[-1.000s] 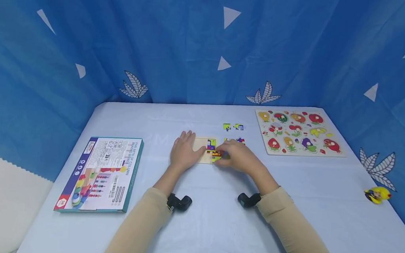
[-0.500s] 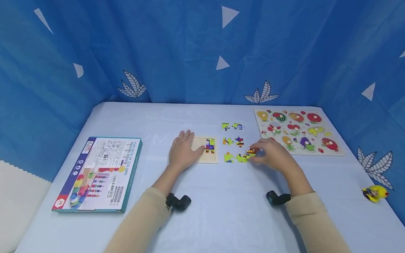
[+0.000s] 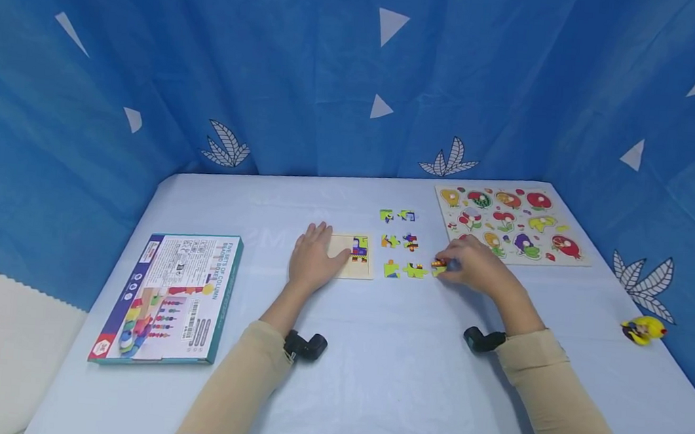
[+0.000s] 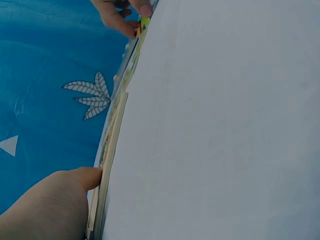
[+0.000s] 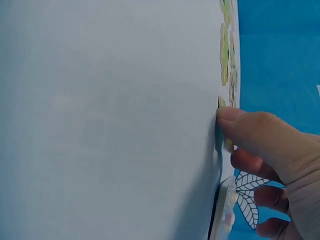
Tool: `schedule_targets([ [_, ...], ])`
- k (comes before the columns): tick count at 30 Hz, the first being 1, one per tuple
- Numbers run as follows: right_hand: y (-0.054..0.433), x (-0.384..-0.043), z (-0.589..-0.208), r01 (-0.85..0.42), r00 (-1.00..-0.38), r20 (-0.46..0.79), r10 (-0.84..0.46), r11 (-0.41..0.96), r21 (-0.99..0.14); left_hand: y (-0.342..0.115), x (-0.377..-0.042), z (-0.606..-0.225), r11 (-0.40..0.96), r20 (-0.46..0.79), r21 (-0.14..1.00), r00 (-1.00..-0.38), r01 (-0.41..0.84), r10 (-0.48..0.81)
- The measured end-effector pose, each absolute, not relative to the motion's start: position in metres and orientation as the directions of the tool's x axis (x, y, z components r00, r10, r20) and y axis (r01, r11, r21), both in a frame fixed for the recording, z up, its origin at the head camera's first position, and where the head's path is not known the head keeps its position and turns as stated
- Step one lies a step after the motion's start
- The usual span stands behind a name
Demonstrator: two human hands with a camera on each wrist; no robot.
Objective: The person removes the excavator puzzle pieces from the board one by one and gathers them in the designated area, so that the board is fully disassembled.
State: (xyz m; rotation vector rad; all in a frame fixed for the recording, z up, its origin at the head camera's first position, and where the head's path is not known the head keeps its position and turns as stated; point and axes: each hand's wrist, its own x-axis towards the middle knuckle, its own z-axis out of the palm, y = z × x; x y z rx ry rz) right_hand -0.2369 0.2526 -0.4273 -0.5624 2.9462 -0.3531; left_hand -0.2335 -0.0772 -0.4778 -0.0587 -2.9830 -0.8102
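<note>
The right hand (image 3: 477, 263) pinched a small green-and-orange jigsaw piece (image 3: 438, 267) at three o'clock from the flat, pale wooden tray (image 3: 352, 270), whose nine o'clock side the left hand (image 3: 312, 260) (fingers outstretched) touched.

Between the forearms, a hand could pass over the tabletop (image 3: 384, 370) up to the wooden tray (image 3: 353, 272). The left hand (image 3: 313, 258) blocks the tray's left part; loose puzzle pieces (image 3: 415, 271) stand between tray and right hand (image 3: 472, 262), with the fruit board (image 3: 537, 258) just behind the latter.
</note>
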Motion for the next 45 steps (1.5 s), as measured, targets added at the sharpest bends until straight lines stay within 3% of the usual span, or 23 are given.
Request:
schedule_targets([
  [8,0.252,-0.235,-0.424,-0.349,-0.920,-0.103,-0.378,0.911,-0.221,-0.077,-0.233,-0.478,0.859,0.072,0.509,-0.997,0.059,0.026],
  [21,0.202,-0.234,-0.421,-0.377,-0.912,-0.027,-0.410,0.862,-0.339,-0.079,-0.236,-0.473,0.839,0.050,0.542,-0.998,0.048,0.024],
  [33,0.130,-0.238,-0.429,-0.452,-0.880,-0.017,-0.474,0.848,-0.277,-0.076,-0.255,-0.466,0.835,0.071,0.545,-0.997,0.071,0.039],
  [45,0.112,-0.246,-0.436,-0.448,-0.886,-0.014,-0.464,0.863,-0.234,-0.069,-0.265,-0.467,0.808,0.093,0.588,-0.996,0.043,-0.015],
])
